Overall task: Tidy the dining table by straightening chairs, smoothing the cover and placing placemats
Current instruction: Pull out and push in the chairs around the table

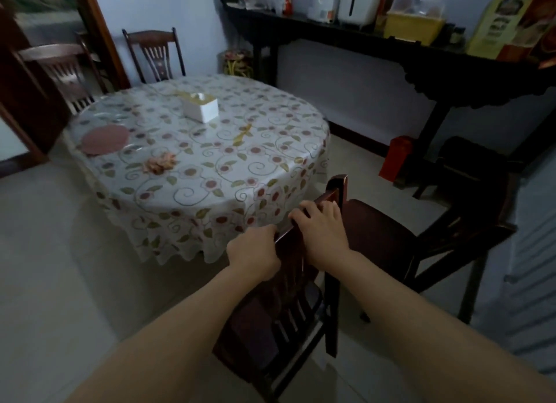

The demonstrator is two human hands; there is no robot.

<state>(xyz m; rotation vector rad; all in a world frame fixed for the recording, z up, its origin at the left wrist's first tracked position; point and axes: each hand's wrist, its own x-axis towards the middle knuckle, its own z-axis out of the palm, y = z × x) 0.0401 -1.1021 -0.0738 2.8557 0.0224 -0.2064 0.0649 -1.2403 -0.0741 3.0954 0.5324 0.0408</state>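
Left hand (254, 249), right hand (322, 231): grip holding chair (288, 285) top rail; box labels unreadable.

Table cover (210, 174): white, with pink flowers, green leaves, curling vine pattern.
Placemat (105, 138), left of frame: dusty pink, plain.
Tissue box (200, 107): white.
Near chair (288, 282), lower centre: dark reddish-brown wood.
Sideboard (391, 46), upper right: near black.
Floor (45, 252): pale grey.

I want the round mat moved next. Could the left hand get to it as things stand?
Probably not: the left hand grips the chair, and the round mat lies at the table's far left edge.
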